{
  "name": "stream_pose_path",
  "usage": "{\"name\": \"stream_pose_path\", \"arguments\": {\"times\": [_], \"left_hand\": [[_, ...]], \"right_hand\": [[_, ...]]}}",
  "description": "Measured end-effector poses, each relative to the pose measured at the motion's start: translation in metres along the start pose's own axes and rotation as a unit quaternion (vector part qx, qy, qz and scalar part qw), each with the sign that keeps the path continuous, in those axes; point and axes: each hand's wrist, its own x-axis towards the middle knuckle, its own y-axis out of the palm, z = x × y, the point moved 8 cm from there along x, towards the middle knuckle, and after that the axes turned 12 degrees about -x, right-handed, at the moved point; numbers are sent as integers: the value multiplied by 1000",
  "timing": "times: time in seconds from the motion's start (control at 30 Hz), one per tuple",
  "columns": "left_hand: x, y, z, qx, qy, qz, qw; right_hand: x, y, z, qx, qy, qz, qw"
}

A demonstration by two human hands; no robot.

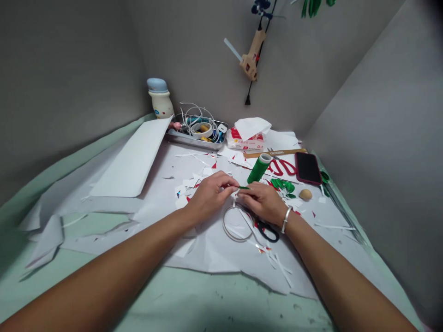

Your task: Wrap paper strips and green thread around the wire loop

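My left hand (212, 194) pinches one end of a thin green strip (244, 187) between thumb and fingertips. My right hand (266, 201) is closed close beside it, its fingers at the strip's other end. What the strip is made of is too small to tell. Just behind the hands stands a green thread spool (259, 169), tilted slightly. A narrow ring-shaped tape roll (225, 228) lies below the hands. Black-handled scissors (268, 232) rest under my right hand, their blades partly hidden. Shiny green leaf-shaped pieces (284, 186) are piled right of the spool.
Paper scraps lie scattered over the white sheet (214, 253). At the back are a metal tray (197, 142) of cords, a tissue pack (246, 139) and red-handled scissors (287, 167). A phone (308, 168) lies right; a glue gun (249, 64) hangs on the wall.
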Motion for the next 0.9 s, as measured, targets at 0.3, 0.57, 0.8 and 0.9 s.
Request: {"name": "stream_pose_path", "arguments": {"times": [0.3, 0.57, 0.8, 0.9], "left_hand": [[-4, 8, 6, 167, 34, 19, 985], [-2, 8, -5, 47, 36, 33, 998], [-2, -6, 6, 103, 9, -44, 994], [-4, 5, 2, 168, 50, 0, 985]], "right_hand": [[-2, -21, 28, -68, -62, -65, 994], [1, -15, -10, 30, 46, -57, 997], [-3, -11, 28, -41, -72, -25, 996], [-2, -24, 29, -44, -65, -79, 994]]}}
